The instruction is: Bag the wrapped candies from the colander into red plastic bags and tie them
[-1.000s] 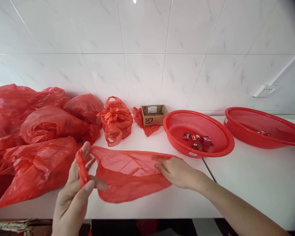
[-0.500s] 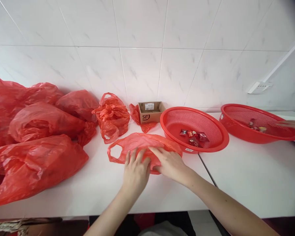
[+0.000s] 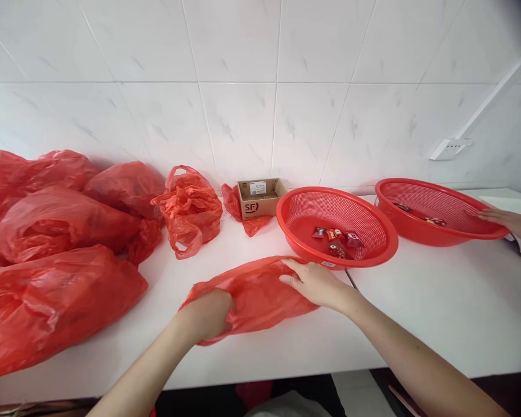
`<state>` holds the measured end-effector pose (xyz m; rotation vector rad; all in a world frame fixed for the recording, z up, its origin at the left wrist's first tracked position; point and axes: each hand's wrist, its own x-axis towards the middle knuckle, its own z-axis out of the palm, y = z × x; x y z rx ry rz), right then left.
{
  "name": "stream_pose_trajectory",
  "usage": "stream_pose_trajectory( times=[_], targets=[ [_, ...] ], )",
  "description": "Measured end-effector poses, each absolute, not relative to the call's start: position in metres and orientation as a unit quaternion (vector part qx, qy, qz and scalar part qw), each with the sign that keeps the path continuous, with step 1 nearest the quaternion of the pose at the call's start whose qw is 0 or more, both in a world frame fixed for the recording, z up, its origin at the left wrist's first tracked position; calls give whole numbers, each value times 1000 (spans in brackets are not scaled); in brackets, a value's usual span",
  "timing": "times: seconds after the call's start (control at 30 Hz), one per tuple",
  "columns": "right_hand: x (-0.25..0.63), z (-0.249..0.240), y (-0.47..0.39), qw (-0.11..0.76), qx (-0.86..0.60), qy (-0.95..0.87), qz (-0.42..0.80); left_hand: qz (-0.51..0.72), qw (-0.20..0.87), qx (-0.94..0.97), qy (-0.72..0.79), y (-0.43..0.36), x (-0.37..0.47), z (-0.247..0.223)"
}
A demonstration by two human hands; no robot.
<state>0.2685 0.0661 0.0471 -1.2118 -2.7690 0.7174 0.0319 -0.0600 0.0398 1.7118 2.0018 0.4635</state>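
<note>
A thin red plastic bag (image 3: 264, 298) lies stretched across the white table in front of me. At its left end my left hand (image 3: 212, 313) is closed on the plastic, its fingertips partly hidden in the folds. My right hand (image 3: 315, 281) holds the bag's right end, thumb and forefinger pointing left over the plastic; the other fingers are hidden. Just behind that hand stands a red colander-like basket (image 3: 336, 200) with several small wrapped packets (image 3: 338, 240) in it.
Filled red bags (image 3: 61, 295) are heaped at the left. A crumpled bundle of red bags (image 3: 191, 208) and a small cardboard box (image 3: 263, 202) stand near the wall. Another person's hand (image 3: 510, 220) touches a second red basket (image 3: 434, 229) at the right.
My hands were close together over the bag's middle; now they are apart, the left having moved left and down. The bag is spread wider. The other person's hand has shifted left in view.
</note>
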Motion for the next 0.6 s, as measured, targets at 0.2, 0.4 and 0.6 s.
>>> stream_pose_trajectory(
  times=[0.2,0.4,0.6],
  targets=[
    [247,19,76,-46,-361,-919,152,117,309,700,633,-75,59,68],
    [254,10,82,-88,-381,-906,159,372,-51,709,598,-106,73,48],
    [269,30,68,-75,-332,-923,178,271,-84,578,765,-107,80,-6]
  ],
)
